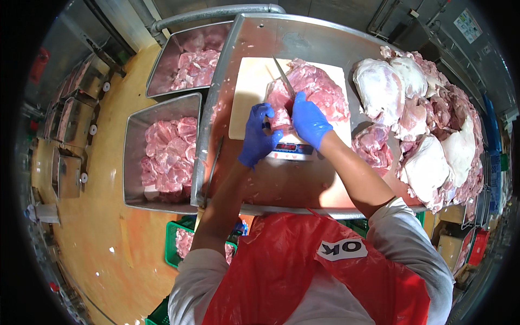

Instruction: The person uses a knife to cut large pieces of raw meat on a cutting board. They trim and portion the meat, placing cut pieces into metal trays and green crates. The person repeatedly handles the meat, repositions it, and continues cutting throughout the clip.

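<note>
A large piece of raw meat [319,89] lies on a white cutting board [246,97] on the metal table. My right hand [311,122], in a blue glove, is closed around a knife [282,74]. The blade points away from me and lies against the meat's left part; the handle is hidden in my grip. My left hand [259,135], also blue-gloved, has its fingers curled at the near left edge of the meat and seems to grip it. A scale with a lit display [291,148] shows between my wrists, at the board's near edge.
Several large raw cuts [428,124] are heaped on the table's right side. Two metal bins of meat, one near [126,157] and one far [157,76], stand left of the table. A thin rod [214,168] lies along its left rim. Below is a green crate [171,244].
</note>
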{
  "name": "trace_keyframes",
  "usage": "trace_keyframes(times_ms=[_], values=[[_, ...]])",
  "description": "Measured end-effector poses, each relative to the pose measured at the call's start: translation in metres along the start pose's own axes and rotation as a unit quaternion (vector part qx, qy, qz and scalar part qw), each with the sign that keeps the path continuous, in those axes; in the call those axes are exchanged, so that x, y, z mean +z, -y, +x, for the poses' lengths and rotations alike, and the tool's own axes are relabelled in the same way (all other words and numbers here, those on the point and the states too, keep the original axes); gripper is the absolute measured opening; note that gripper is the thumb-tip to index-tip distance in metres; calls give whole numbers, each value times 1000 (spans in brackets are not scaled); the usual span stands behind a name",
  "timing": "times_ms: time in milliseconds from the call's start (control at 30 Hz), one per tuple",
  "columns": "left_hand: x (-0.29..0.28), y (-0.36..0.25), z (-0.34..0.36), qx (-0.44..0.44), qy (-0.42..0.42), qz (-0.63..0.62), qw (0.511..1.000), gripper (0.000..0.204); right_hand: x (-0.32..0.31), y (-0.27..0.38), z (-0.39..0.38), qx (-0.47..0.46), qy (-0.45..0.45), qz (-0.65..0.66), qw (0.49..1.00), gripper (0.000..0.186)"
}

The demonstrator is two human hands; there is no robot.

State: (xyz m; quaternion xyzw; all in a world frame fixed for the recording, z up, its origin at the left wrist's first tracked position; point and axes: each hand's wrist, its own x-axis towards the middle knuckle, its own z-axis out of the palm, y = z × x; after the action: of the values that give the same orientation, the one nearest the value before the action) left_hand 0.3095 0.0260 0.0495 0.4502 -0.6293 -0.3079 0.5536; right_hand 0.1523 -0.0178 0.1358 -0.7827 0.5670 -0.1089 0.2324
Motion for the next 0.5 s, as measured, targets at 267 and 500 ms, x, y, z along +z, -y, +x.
trace_keyframes(times_ms=[267,500], values=[[-12,12,4,5,-10,-26,1000,43,29,-22,-37,-5,86,-64,994,22],[-75,53,17,-209,-80,-317,922,29,-4,-43,-144,33,176,-118,977,20]])
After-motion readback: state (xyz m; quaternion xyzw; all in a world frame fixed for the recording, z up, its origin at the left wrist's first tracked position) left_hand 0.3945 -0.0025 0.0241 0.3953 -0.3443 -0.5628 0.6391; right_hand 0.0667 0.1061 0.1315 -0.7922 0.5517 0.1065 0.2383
